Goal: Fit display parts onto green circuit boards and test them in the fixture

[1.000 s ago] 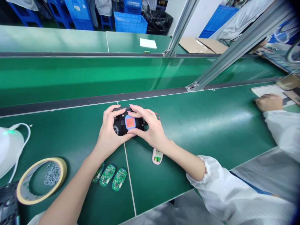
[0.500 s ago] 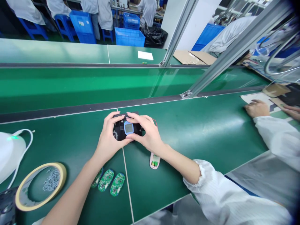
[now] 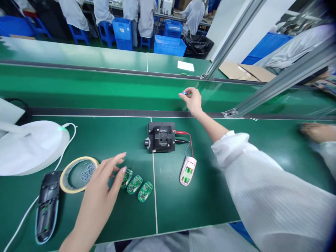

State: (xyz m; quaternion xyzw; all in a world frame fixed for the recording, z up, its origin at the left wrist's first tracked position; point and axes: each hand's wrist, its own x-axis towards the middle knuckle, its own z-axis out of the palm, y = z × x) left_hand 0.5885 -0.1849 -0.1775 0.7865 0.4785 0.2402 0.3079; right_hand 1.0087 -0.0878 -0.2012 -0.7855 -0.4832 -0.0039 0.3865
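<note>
My right hand (image 3: pixel 193 100) reaches out over the green conveyor belt (image 3: pixel 105 92), pinching a small blue-rimmed display part (image 3: pixel 184 93) at its fingertips. My left hand (image 3: pixel 101 189) hovers open, fingers spread, just left of three green circuit boards (image 3: pixel 136 184) on the bench. The black test fixture (image 3: pixel 161 137) sits bare in the middle, with red and black leads running to a pink battery holder (image 3: pixel 188 170).
A roll of tape (image 3: pixel 78 174) ringing several small screws lies at the left, beside a black electric screwdriver (image 3: pixel 46 206) and a white lamp base (image 3: pixel 31 147). Another person's hand (image 3: pixel 316 132) works at the far right. Metal frame posts (image 3: pixel 278 82) slant across the belt.
Both hands left the fixture. The right hand lifted the blue-rimmed part away toward the belt; the left hand drew back toward the circuit boards. The camera view shifted up and left.
</note>
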